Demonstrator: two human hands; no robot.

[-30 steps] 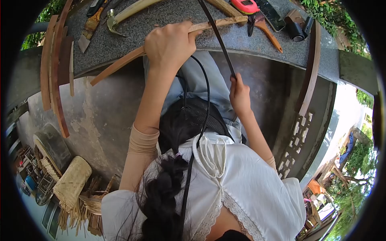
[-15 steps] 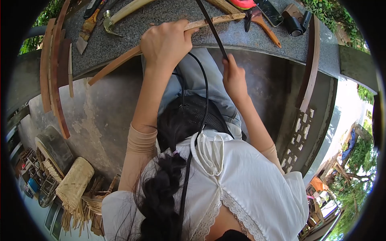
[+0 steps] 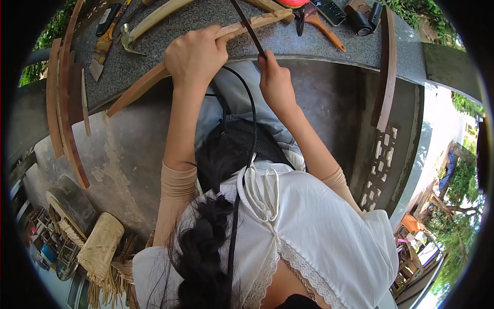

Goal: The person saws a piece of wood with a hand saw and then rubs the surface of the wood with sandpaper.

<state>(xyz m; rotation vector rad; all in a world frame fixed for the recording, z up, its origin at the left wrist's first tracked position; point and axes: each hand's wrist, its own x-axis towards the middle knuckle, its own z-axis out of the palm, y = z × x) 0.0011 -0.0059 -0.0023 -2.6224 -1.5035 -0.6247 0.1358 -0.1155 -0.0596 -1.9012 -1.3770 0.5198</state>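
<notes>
My left hand (image 3: 195, 59) is closed around a long, narrow wooden stick (image 3: 136, 90), pressing it at the edge of the grey stone table (image 3: 216, 49). One end of the stick sticks out past the table edge at lower left; the other end, with a rough pale face, points right across the tabletop. In my right hand (image 3: 277, 82) is the near end of a long, thin dark file (image 3: 248, 27), its fingers wrapped round it. The file slants away to the upper left and crosses the stick just right of my left hand. The file's far end is out of view.
On the table lie a claw hammer (image 3: 127, 40), a paintbrush (image 3: 103, 49), another brush (image 3: 327, 32), a phone (image 3: 329, 11) and small black objects (image 3: 363, 23). Wood strips (image 3: 66, 103) overhang the left edge, another strip (image 3: 385, 77) the right. A black cable (image 3: 252, 103) hangs before me.
My right hand has pushed forward, away from my body, sliding the file across the stick. My left hand keeps its hold. The whole view has shifted slightly.
</notes>
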